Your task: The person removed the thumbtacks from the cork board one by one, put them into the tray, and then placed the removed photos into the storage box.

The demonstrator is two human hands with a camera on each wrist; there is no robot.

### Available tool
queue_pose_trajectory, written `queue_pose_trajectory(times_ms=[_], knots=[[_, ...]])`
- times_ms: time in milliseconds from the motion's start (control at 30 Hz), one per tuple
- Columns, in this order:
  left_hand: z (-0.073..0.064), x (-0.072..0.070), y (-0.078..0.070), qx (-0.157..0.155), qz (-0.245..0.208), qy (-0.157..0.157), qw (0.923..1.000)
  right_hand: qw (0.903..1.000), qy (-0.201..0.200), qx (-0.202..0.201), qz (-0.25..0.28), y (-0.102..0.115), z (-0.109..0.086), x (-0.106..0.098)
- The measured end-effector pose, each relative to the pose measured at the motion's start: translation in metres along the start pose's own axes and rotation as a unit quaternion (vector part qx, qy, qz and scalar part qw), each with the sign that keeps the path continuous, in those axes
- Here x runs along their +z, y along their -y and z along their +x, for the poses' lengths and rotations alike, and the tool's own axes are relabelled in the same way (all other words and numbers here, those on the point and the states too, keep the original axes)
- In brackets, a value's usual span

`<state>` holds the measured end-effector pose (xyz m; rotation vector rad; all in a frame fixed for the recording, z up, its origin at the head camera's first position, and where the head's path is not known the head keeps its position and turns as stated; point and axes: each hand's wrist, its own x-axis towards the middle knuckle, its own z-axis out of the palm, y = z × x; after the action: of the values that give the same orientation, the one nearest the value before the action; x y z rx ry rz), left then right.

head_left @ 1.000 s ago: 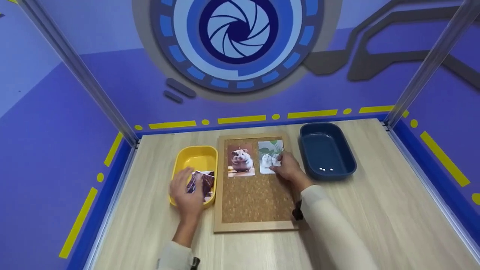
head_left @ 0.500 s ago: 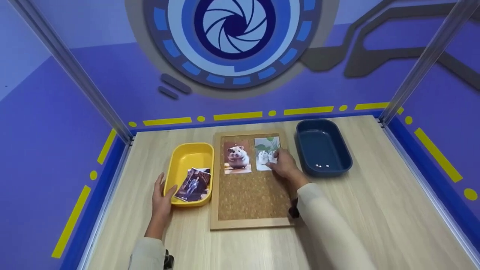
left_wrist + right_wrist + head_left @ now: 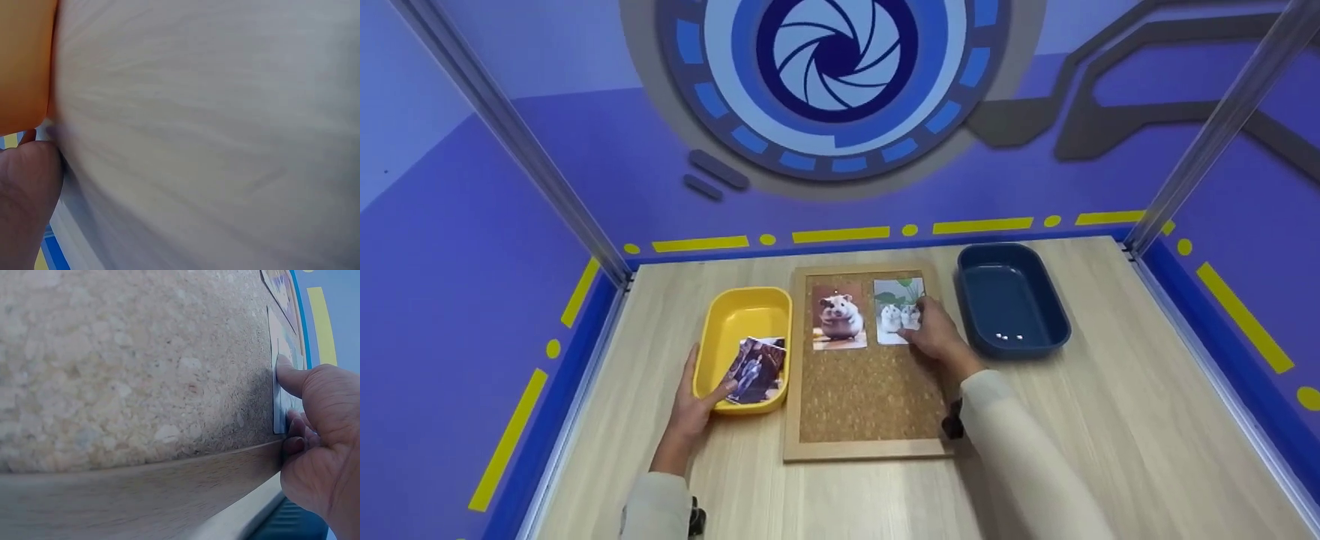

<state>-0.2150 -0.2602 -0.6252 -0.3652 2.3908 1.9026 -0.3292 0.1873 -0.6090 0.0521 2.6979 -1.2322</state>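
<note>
Largest on my head feed is the purple printed wall (image 3: 585,150), with the pale wooden surface (image 3: 1147,420) in front of it. On that I see the framed cork board (image 3: 877,397), its long sides running near to far. The yellow tray (image 3: 746,319) sits just beside it on the left, the dark blue tray (image 3: 1009,300) near it on the right.

The left grip (image 3: 692,409) holds the yellow tray at its near left corner, thumb over the rim. The right grip (image 3: 939,330) is narrow: thumb on the face of the two-hamster photo (image 3: 894,311), bent fingers at its right edge. I judge that a hold, but can't tell how firm.

That photo is at the board's far right, long axis in line with the board's. What matters most to me is that it extends left and away from the right grip, which comes from the near right; the left grip is well apart. The single-hamster photo (image 3: 840,319) lies left of it, not touching. Loose photos (image 3: 756,371) lie slanted in the yellow tray's near half. Smallest are bright spots (image 3: 999,337) in the blue tray, too tiny for me to identify.
</note>
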Motion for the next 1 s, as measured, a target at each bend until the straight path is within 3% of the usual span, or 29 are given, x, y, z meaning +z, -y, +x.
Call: queue_pose_trajectory(times_ms=[233, 533, 867, 1000], knots=[[-0.001, 0.002, 0.005, 0.022, -0.006, 0.000, 0.9997, 0.9993, -0.011, 0.002, -0.037, -0.003, 0.003, -0.002], [-0.008, 0.003, 0.012, 0.008, 0.022, 0.007, 0.9997, 0.9994, 0.002, 0.034, 0.010, -0.002, 0.002, -0.003], [-0.007, -0.004, 0.013, 0.039, 0.028, 0.014, 0.9987, 0.9986, 0.004, 0.048, 0.021, 0.003, 0.002, -0.002], [-0.007, -0.004, 0.013, 0.036, 0.041, 0.005, 0.9985, 0.9989, 0.005, 0.044, 0.017, 0.003, 0.001, -0.002]])
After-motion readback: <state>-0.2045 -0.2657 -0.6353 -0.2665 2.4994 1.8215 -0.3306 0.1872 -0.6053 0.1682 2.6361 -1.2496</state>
